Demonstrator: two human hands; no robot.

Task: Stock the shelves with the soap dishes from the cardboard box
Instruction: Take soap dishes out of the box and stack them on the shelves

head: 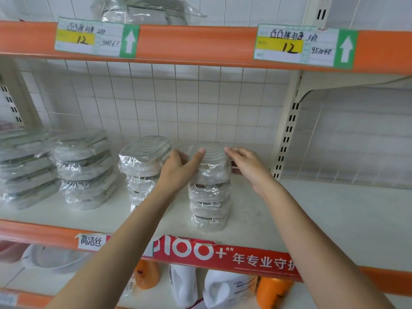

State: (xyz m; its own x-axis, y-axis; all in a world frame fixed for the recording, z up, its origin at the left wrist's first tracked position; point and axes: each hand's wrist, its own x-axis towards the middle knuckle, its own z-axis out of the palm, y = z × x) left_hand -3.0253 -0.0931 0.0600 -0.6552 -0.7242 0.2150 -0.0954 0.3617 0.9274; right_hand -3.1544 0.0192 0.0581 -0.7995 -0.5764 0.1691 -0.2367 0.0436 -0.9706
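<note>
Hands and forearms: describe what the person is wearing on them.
Nothing is worn on either. The left hand and right hand are bare, without gloves, rings or a watch, and both forearms are bare as far as the frame shows; no sleeve is in view.

This was a shop. Long orange-edged shelves (200, 44) carried handwritten price tags (95, 37) at 11 and 1 o'clock, wrapped goods sat in stacks (84, 168) at 9 o'clock, and bottles (225, 288) stood at 6 o'clock.
</note>
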